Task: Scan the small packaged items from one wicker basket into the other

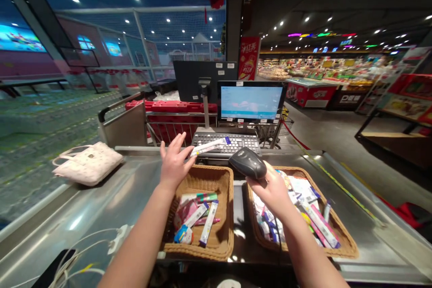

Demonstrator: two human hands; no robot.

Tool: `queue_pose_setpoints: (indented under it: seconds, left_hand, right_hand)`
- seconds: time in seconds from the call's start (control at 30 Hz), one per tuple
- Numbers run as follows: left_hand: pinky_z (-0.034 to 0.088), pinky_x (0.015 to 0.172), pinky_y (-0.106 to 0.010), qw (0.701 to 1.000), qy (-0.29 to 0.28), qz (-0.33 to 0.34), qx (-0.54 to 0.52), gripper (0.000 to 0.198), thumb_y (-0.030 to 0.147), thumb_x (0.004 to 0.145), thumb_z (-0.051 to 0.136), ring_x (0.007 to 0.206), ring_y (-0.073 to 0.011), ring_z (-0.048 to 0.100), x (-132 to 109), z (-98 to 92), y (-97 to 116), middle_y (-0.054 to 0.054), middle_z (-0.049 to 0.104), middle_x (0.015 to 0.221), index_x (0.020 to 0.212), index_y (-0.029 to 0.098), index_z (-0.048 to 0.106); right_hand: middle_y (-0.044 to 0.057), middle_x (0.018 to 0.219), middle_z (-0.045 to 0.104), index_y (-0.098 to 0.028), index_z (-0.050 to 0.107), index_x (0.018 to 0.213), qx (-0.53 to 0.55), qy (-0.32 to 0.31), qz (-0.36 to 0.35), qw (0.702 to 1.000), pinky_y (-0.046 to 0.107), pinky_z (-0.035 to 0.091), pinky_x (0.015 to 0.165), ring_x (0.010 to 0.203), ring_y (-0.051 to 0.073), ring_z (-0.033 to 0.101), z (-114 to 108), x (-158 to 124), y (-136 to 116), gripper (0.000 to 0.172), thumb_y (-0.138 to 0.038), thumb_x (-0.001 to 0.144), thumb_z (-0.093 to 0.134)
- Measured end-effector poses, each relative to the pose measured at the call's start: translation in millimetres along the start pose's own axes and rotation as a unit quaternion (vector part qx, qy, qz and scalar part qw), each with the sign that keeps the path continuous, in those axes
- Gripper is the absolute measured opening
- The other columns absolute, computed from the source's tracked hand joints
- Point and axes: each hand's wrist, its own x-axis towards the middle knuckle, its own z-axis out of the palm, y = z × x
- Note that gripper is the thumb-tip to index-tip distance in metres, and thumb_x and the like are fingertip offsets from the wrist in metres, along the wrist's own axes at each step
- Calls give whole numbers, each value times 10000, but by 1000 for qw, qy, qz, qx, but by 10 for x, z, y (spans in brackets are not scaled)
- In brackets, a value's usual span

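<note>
My right hand (266,186) grips a black handheld barcode scanner (248,163), with its head toward the left. My left hand (173,164) is raised with its fingers spread. A slim white boxed tube (207,147) lies over the keyboard, its near end at my left thumb; I cannot tell if the hand holds it. Below my hands stand two wicker baskets. The left basket (199,252) holds several boxed tubes (208,222). The right basket (337,234) holds several packets and boxes (320,220), partly hidden by my right forearm.
A black keyboard (243,144) and a lit monitor (250,102) stand past the baskets. A pale handbag (88,163) rests on the steel checkout counter (81,207). White cables (84,252) lie at the lower left. A red-trimmed metal cart (168,107) stands behind the keyboard.
</note>
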Motion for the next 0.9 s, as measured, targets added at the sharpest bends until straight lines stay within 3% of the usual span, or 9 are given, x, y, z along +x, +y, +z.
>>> queue_pose_setpoints:
  seconds: [0.43,0.7,0.9]
  left_hand:
    - [143,1131,-646,990,-70,-117,36,206,306,856,578,1354,-319,428,-862,-123,-353,-135,469,1464,1010,244,700]
    - [141,1131,-652,976,-142,-157,45,197,269,854,568,1355,-317,425,-1387,-176,-367,-116,487,1454,1001,259,698]
    - [146,1117,-686,962,-218,-161,33,154,287,829,602,1353,-333,416,-1595,-183,-376,-89,547,1402,931,271,716]
  right_hand:
    - [85,1050,656,-198,638,997,29,-111,-3,993,404,486,865,984,252,602,530,61,-144,203,-269,818,576]
    - [73,1070,661,-197,655,984,55,-177,3,983,403,471,897,999,246,600,876,35,-150,202,-236,795,595]
    - [70,986,675,-177,674,954,40,-218,24,975,369,475,844,926,233,615,1098,2,-130,194,-220,782,594]
